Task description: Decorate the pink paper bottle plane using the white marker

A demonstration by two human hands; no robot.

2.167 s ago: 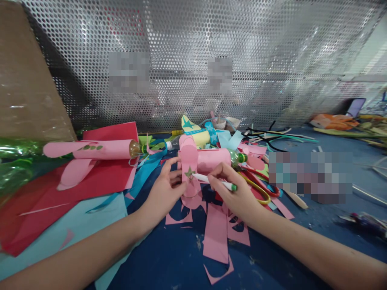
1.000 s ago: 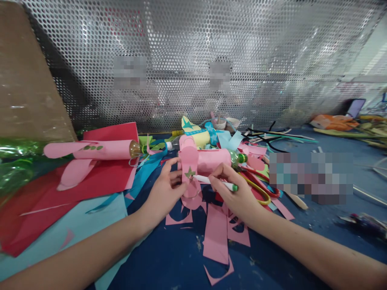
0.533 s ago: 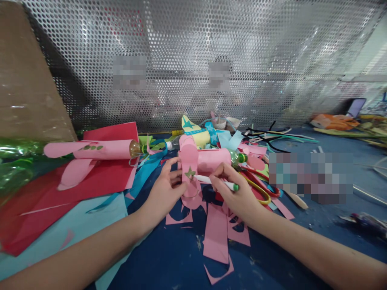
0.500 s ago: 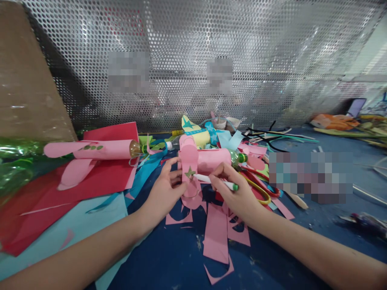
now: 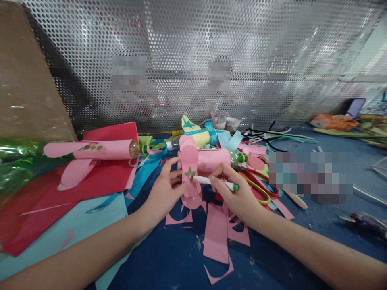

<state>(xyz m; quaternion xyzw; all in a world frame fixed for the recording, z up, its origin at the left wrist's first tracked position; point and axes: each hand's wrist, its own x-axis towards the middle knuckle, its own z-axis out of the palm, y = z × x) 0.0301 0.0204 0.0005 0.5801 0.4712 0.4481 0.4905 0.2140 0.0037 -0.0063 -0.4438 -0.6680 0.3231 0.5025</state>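
Observation:
My right hand (image 5: 230, 186) is closed around a white marker (image 5: 203, 180) with a green end. Its tip touches a green star (image 5: 190, 172) on the pink paper wing (image 5: 190, 155) of a bottle airplane. The airplane's body is a bottle wrapped in pink paper (image 5: 213, 160), its green-capped neck (image 5: 238, 157) pointing right. My left hand (image 5: 168, 183) rests against the wing's left edge, thumb on the wing near the star and other fingers curled beside it. Pink paper scraps (image 5: 215, 231) lie below.
At left, another pink-wrapped bottle airplane (image 5: 102, 150) lies on red paper (image 5: 99, 181), with light blue paper (image 5: 90, 225) nearer. Red-and-yellow-handled scissors (image 5: 260, 192) sit right of my right hand. A yellow-and-blue paper craft (image 5: 201, 139) stands behind. Perforated metal (image 5: 181, 48) closes off the back.
The marker's tip has shifted very slightly at the star, whose green fill looks a little changed. Both hands stay almost in place.

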